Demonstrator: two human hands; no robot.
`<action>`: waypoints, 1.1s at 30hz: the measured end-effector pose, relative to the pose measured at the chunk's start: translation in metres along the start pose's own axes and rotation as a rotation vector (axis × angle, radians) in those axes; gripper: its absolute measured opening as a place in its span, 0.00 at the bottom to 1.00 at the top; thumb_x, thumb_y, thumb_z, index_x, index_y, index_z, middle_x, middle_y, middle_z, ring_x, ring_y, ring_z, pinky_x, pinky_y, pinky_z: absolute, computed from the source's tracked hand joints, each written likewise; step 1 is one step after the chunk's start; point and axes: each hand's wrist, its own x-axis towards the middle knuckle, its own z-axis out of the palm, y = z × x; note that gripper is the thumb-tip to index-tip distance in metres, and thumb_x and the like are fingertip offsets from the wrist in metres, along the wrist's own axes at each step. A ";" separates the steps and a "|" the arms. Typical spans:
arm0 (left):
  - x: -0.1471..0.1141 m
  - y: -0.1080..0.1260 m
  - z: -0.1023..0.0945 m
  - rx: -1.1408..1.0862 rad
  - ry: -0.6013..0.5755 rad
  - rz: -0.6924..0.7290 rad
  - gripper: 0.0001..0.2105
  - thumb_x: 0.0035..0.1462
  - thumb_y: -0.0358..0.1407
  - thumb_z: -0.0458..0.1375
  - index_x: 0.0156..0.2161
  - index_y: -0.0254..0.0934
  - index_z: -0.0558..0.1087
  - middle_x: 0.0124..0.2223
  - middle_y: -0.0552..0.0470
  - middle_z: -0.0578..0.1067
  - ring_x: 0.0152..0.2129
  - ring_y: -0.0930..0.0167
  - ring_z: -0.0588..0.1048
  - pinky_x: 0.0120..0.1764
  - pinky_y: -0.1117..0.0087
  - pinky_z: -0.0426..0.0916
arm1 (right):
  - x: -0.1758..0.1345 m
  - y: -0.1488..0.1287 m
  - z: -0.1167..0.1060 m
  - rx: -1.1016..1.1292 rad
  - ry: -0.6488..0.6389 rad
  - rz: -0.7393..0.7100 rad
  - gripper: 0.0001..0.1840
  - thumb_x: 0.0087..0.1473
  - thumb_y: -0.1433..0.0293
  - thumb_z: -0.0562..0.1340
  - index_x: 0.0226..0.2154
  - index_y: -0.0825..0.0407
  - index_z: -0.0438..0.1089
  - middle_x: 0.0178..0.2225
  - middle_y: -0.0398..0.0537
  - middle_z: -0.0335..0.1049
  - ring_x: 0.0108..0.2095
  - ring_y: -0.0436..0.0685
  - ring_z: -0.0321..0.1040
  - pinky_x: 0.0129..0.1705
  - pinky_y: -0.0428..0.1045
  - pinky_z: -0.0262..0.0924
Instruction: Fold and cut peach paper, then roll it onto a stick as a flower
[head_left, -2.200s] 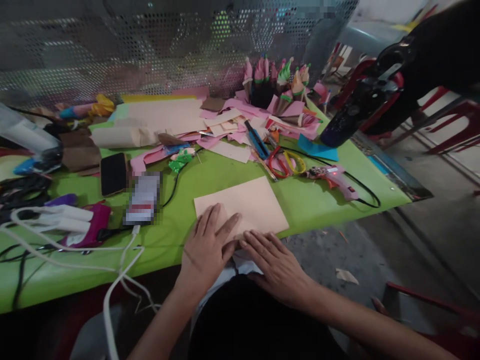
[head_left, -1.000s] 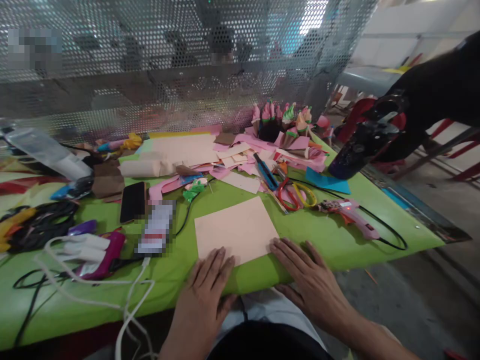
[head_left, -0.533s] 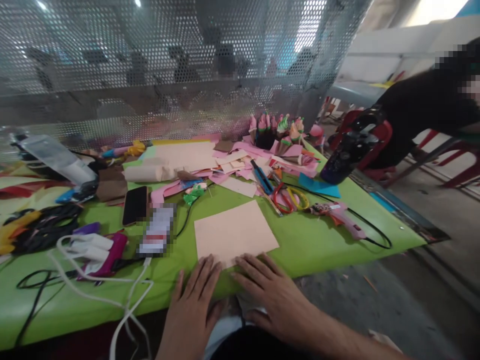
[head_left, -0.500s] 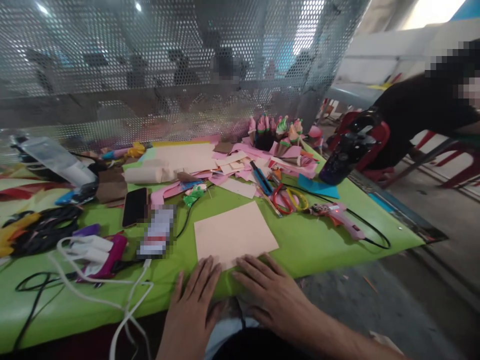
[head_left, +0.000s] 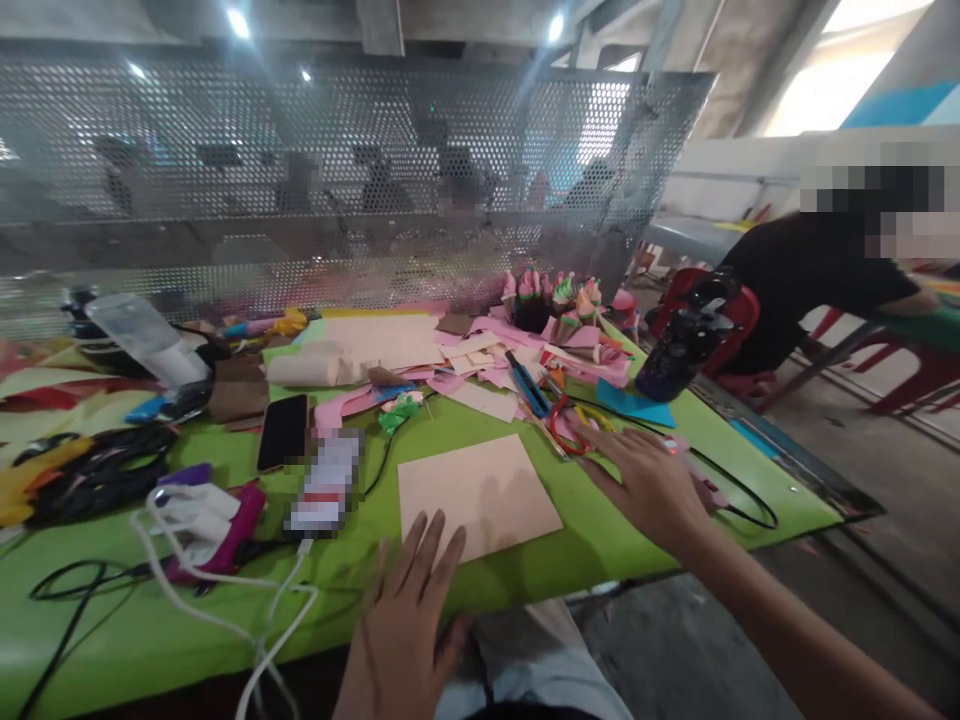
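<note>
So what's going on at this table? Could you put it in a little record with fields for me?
Left hand: fingers spread over the near edge of a pale sheet
Right hand: extended toward a red handle; contact unclear
Surface: green table
Tools: blue cutter; pink glue gun, partly hidden
Phones: dark phone; lit phone, cable attached
Background: perforated metal panel

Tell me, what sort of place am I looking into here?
Probably a craft workspace, perhaps a shared one. The pale sheet, coloured paper scraps and pink glue gun on the green table suggest paper crafting; another person is nearby.
</note>
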 end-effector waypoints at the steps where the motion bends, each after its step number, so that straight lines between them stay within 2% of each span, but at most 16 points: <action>1: 0.008 0.004 -0.001 -0.016 0.007 0.005 0.34 0.59 0.36 0.52 0.70 0.42 0.49 0.68 0.49 0.62 0.64 0.61 0.61 0.62 0.56 0.54 | 0.018 0.000 0.002 -0.001 -0.034 0.026 0.22 0.66 0.62 0.51 0.56 0.51 0.69 0.47 0.54 0.78 0.46 0.63 0.74 0.49 0.57 0.64; 6: 0.040 0.017 0.009 -0.106 -0.064 0.076 0.30 0.64 0.48 0.51 0.69 0.49 0.52 0.69 0.50 0.60 0.64 0.58 0.60 0.60 0.50 0.58 | 0.096 -0.003 0.028 -0.047 -0.277 0.149 0.24 0.63 0.60 0.53 0.57 0.51 0.67 0.51 0.57 0.75 0.50 0.65 0.71 0.48 0.55 0.63; 10: 0.044 0.019 0.026 -0.180 -0.159 0.033 0.28 0.62 0.52 0.52 0.66 0.53 0.59 0.67 0.50 0.62 0.63 0.57 0.62 0.59 0.47 0.60 | 0.126 -0.003 0.054 0.006 -0.368 0.265 0.24 0.61 0.61 0.55 0.57 0.50 0.67 0.53 0.60 0.72 0.51 0.67 0.70 0.48 0.55 0.62; 15: 0.039 0.020 0.033 -0.227 -0.192 -0.004 0.28 0.62 0.50 0.54 0.66 0.56 0.57 0.69 0.53 0.60 0.64 0.58 0.61 0.60 0.46 0.59 | 0.135 0.006 0.072 0.097 -0.373 0.311 0.24 0.58 0.64 0.57 0.57 0.49 0.66 0.53 0.60 0.72 0.50 0.68 0.71 0.47 0.56 0.62; 19: 0.041 0.020 0.030 -0.215 -0.222 0.004 0.30 0.61 0.49 0.55 0.67 0.55 0.56 0.69 0.52 0.58 0.64 0.57 0.60 0.60 0.45 0.59 | 0.140 0.016 0.076 0.220 -0.323 0.374 0.21 0.54 0.68 0.60 0.50 0.55 0.70 0.45 0.63 0.76 0.46 0.69 0.72 0.45 0.56 0.63; 21: 0.043 0.020 0.027 -0.205 -0.237 0.014 0.29 0.61 0.49 0.55 0.67 0.54 0.56 0.70 0.51 0.58 0.64 0.57 0.60 0.60 0.44 0.59 | 0.142 0.022 0.074 0.326 -0.284 0.402 0.18 0.53 0.68 0.59 0.47 0.56 0.71 0.41 0.60 0.77 0.43 0.66 0.73 0.43 0.53 0.64; 24: 0.046 0.021 0.020 -0.199 -0.267 0.016 0.28 0.62 0.47 0.55 0.66 0.53 0.58 0.69 0.50 0.59 0.64 0.57 0.60 0.60 0.44 0.60 | 0.138 0.030 0.065 0.535 -0.224 0.429 0.18 0.57 0.69 0.53 0.48 0.56 0.70 0.38 0.54 0.77 0.37 0.58 0.73 0.38 0.49 0.66; 27: 0.050 0.021 0.014 -0.197 -0.300 0.002 0.26 0.63 0.46 0.54 0.66 0.51 0.59 0.69 0.49 0.59 0.64 0.57 0.60 0.60 0.44 0.59 | 0.119 0.038 0.050 0.730 -0.171 0.463 0.24 0.57 0.71 0.47 0.53 0.57 0.66 0.39 0.53 0.77 0.33 0.55 0.73 0.34 0.47 0.67; 29: 0.054 0.020 0.011 -0.196 -0.292 0.001 0.26 0.64 0.47 0.52 0.66 0.51 0.59 0.69 0.49 0.59 0.65 0.57 0.59 0.61 0.45 0.59 | 0.096 0.042 0.036 0.856 -0.148 0.480 0.24 0.55 0.70 0.49 0.51 0.55 0.68 0.39 0.52 0.77 0.32 0.54 0.73 0.32 0.47 0.68; 31: 0.060 0.020 0.010 -0.188 -0.288 0.007 0.26 0.65 0.48 0.49 0.66 0.50 0.57 0.69 0.49 0.58 0.65 0.58 0.59 0.62 0.45 0.57 | 0.067 0.045 0.021 1.133 -0.086 0.547 0.24 0.52 0.66 0.55 0.50 0.54 0.71 0.36 0.50 0.77 0.30 0.55 0.73 0.31 0.48 0.68; 33: 0.068 0.021 0.010 -0.175 -0.302 0.018 0.26 0.66 0.48 0.48 0.67 0.49 0.57 0.69 0.47 0.58 0.65 0.58 0.58 0.62 0.45 0.57 | 0.035 0.044 0.005 1.252 -0.124 0.632 0.26 0.49 0.63 0.59 0.51 0.54 0.71 0.32 0.49 0.76 0.28 0.55 0.72 0.28 0.47 0.67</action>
